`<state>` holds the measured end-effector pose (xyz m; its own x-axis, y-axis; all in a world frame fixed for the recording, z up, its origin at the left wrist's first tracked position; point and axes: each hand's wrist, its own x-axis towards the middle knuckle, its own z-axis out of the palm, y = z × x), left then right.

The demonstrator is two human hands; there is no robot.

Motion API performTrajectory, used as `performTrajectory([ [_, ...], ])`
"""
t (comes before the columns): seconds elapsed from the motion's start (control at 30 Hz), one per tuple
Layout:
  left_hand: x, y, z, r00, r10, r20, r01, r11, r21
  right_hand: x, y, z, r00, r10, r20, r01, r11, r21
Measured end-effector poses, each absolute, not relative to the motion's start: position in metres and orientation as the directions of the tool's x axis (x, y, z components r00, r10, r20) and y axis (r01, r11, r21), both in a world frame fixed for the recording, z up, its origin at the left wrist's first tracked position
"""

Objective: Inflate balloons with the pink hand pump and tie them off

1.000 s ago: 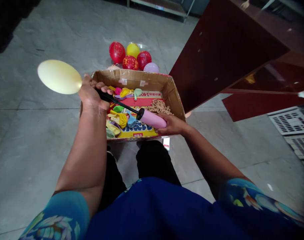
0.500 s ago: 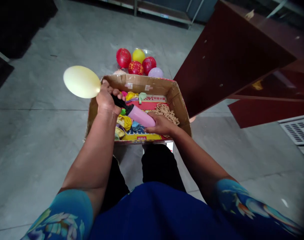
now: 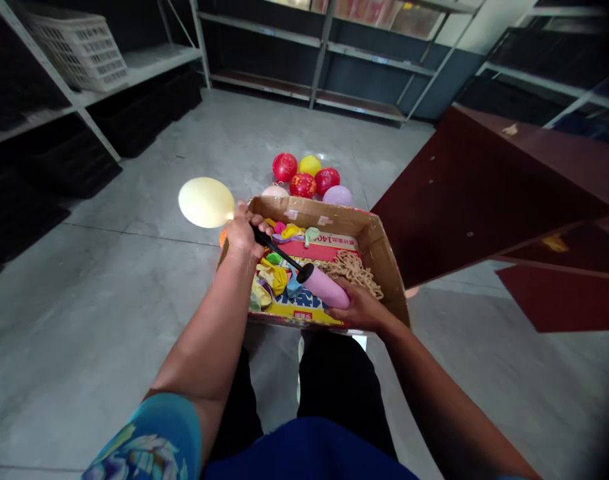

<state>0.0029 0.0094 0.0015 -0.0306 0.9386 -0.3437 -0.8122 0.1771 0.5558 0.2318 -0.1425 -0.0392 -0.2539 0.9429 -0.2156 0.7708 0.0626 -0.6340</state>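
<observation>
My left hand [image 3: 245, 232] is closed around the black end of a balloon pump [image 3: 324, 287], at the neck of a pale yellow inflated balloon [image 3: 204, 202]. The balloon sticks out to the left, past the box edge. My right hand [image 3: 358, 307] wraps the pump's pink barrel, and a long black rod shows between the two hands. Beneath them stands an open cardboard box [image 3: 329, 212]. Limp balloons [image 3: 279, 279] in several colours lie in its left part, and a beige tangle of cord-like strands [image 3: 354, 270] lies at the right.
Beyond the box, inflated balloons [image 3: 303, 185] in red, yellow and lilac rest on the grey floor [image 3: 149, 180]. A dark red wooden piece of furniture [image 3: 464, 193] stands close on the right. Metal shelves [image 3: 264, 83] line the back and left, with a white basket [image 3: 79, 50] on one.
The pump's black rod shows longer, with my hands farther apart along it. My view has tilted up, bringing more shelves into sight. The pale yellow balloon is still at my left hand.
</observation>
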Motion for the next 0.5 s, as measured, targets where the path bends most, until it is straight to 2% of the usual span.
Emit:
performTrajectory([
  [0.27,0.017,0.004,-0.006,0.025,0.923,-0.385,-0.812,0.243,0.530,0.193,-0.108,-0.043,-0.223,0.959,-0.174,0.760,0.059,-0.647],
  [0.5,0.006,0.008,-0.003,0.017,0.932,-0.362,-0.801,0.229,0.553,0.195,-0.120,-0.050,-0.223,0.964,-0.145,0.730,0.067,-0.680],
])
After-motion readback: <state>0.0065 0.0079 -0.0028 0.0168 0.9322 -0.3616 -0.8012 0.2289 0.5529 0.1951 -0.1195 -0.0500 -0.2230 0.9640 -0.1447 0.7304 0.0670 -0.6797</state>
